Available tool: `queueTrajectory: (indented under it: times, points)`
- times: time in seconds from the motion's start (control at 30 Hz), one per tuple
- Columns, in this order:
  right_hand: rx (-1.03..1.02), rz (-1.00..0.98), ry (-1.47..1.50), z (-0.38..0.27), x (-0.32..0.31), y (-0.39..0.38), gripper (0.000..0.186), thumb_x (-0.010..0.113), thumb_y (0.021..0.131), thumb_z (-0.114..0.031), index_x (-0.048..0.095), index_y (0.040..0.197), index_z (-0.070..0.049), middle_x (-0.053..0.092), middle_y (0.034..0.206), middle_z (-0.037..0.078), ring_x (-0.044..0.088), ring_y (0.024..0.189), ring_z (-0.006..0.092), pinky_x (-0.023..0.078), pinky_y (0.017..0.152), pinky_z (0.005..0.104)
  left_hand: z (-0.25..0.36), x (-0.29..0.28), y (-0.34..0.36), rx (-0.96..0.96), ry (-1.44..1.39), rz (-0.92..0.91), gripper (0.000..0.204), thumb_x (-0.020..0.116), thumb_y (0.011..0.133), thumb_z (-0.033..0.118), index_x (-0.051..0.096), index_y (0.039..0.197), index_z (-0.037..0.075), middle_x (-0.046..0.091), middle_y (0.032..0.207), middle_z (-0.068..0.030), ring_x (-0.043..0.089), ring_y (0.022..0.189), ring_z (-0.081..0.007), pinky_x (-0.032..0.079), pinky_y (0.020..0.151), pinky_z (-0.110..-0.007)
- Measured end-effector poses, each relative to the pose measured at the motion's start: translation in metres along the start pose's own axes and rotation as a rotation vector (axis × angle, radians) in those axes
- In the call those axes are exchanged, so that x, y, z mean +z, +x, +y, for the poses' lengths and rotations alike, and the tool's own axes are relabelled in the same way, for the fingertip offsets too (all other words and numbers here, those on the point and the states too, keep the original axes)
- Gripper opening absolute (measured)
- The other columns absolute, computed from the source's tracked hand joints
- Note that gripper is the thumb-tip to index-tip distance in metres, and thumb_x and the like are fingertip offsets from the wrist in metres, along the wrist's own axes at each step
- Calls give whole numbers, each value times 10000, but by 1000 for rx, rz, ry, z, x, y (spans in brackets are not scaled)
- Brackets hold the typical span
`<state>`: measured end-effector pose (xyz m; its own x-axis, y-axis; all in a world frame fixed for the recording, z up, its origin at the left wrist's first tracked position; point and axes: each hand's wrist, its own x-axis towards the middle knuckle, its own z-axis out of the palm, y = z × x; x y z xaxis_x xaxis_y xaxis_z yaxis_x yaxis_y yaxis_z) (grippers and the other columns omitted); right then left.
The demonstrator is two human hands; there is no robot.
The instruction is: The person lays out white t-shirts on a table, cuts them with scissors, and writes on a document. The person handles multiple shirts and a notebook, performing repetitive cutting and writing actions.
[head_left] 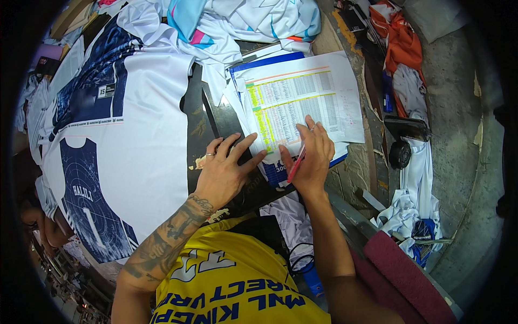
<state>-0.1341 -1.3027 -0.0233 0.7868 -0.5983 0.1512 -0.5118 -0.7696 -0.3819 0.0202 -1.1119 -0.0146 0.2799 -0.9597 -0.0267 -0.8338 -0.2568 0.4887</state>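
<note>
A red pen (294, 168) is gripped in my right hand (315, 164), which rests over the lower part of a printed sheet of paper (348, 86). The sheet carries a dense table with yellow, green and orange highlighted bands. Blue material (270, 60) shows beneath the paper at its top and lower edges. My left hand (226, 167), with a ring on one finger, lies with fingers spread on the dark tabletop (202, 121); its fingertips reach the paper's lower left corner.
White fabric (156, 108) printed with navy jersey panels (89, 194) spreads over the left side. White and light-blue cloth (253, 21) is heaped at the back. To the right are an orange cloth (399, 43), a black device (407, 129), white scraps (407, 210) and a maroon pad (407, 275).
</note>
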Motion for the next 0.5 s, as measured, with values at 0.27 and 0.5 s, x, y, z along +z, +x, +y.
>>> queueTrajectory:
  times: [0.27, 0.5]
  points:
    - [-30, 44, 27, -6, -9, 4, 519, 817, 884, -203, 666, 1363, -72, 644, 1470, 167, 560, 1384, 407, 378, 1127, 534, 0, -1, 0, -1, 5, -4, 660, 783, 862, 138, 681, 1479, 348, 469, 1648, -22, 482, 1432, -295, 365, 1171, -553]
    - [258, -56, 688, -19, -13, 4, 192, 704, 1023, -60, 734, 1211, -32, 745, 931, 83, 689, 871, 144, 513, 713, 296, -1, -1, 0, -7, 10, -27, 657, 774, 864, 146, 679, 1481, 350, 471, 1644, -13, 507, 1383, -278, 392, 1136, -536]
